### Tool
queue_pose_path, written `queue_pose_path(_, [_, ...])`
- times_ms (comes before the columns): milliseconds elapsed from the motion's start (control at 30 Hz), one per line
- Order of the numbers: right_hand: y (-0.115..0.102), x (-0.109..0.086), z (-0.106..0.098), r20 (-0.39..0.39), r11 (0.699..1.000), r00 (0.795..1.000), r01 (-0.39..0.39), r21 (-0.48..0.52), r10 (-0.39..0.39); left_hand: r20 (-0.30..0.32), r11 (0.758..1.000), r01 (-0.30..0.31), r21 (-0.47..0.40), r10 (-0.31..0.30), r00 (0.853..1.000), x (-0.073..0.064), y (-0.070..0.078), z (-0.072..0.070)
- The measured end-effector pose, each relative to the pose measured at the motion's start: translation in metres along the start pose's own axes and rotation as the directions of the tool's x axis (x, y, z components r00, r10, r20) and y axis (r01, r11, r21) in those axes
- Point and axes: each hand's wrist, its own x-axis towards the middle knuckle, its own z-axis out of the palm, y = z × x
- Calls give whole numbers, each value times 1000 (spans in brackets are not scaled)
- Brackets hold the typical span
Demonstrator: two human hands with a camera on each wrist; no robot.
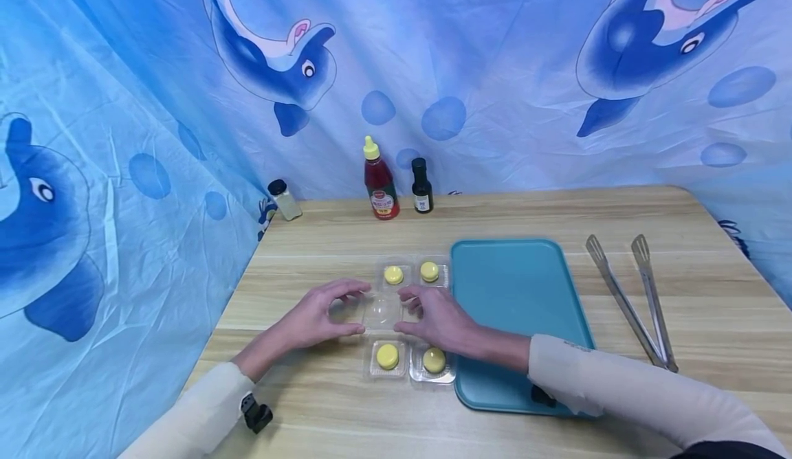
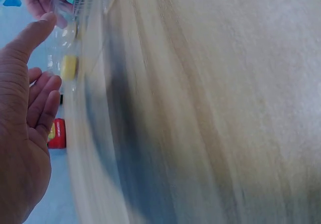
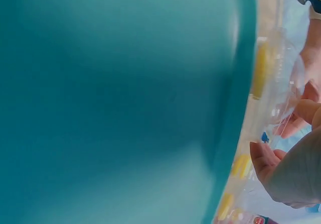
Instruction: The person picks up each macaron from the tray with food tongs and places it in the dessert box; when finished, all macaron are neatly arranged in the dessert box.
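Note:
Between both hands is a clear, domed plastic lid [image 1: 382, 311], raised above several clear plastic boxes. My left hand [image 1: 322, 313] holds its left edge, thumb at the near corner and fingers at the far one. On the opposite edge, my right hand [image 1: 438, 316] grips it the same way, thumb and fingers curved apart. Round yellow macarons sit in the boxes: one at front left [image 1: 387, 356], one at front right [image 1: 434, 361], and two behind the lid, at back left [image 1: 393, 275] and back right [image 1: 430, 271]. The left wrist view shows the left thumb [image 2: 37, 33] against clear plastic.
A teal tray [image 1: 513, 294] lies right of the boxes, beneath my right forearm. Metal tongs [image 1: 631, 301] rest beyond it, spread apart. Along the back stand a red sauce bottle [image 1: 381, 187], a small dark bottle [image 1: 422, 187] and a black-capped shaker [image 1: 284, 201]. A dolphin-print curtain hangs behind.

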Motion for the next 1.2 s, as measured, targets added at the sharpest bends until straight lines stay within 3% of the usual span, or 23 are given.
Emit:
queue_pose_path(133, [-5, -2, -7, 2, 991, 1000, -22, 133, 22, -25, 1000, -26, 13, 26, 999, 1, 4, -1])
queue_pose_path(233, [-6, -1, -11, -12, 961, 998, -56, 270, 61, -54, 998, -63, 28, 64, 997, 4, 8, -2])
queue_pose_path(400, [-6, 2, -17, -25, 877, 988, -122, 464, 151, -81, 990, -132, 45, 135, 988, 12, 19, -1])
queue_pose_path(567, [-6, 5, -21, -8, 768, 969, -191, 612, 247, -94, 982, -174, 70, 180, 979, 20, 26, 0])
queue_pose_path(667, [-6, 5, -24, -8, 742, 963, -201, 640, 268, -89, 979, -191, 75, 197, 976, 25, 29, 0])
queue_pose_path(867, [-4, 1, -30, -28, 792, 971, -175, 586, 235, -63, 980, -199, 13, 200, 978, 34, 40, 0])
queue_pose_path(1000, [-1, -2, -33, -67, 855, 978, -137, 501, 195, -51, 984, -173, -38, 171, 984, 37, 47, 1])
queue_pose_path(1133, [3, -3, -36, -121, 912, 988, -42, 408, 100, -63, 982, -167, -84, 162, 985, 38, 48, 2])
queue_pose_path(1200, [5, -4, -37, -138, 921, 990, 21, 390, 36, -59, 982, -156, -109, 150, 987, 38, 47, 3])
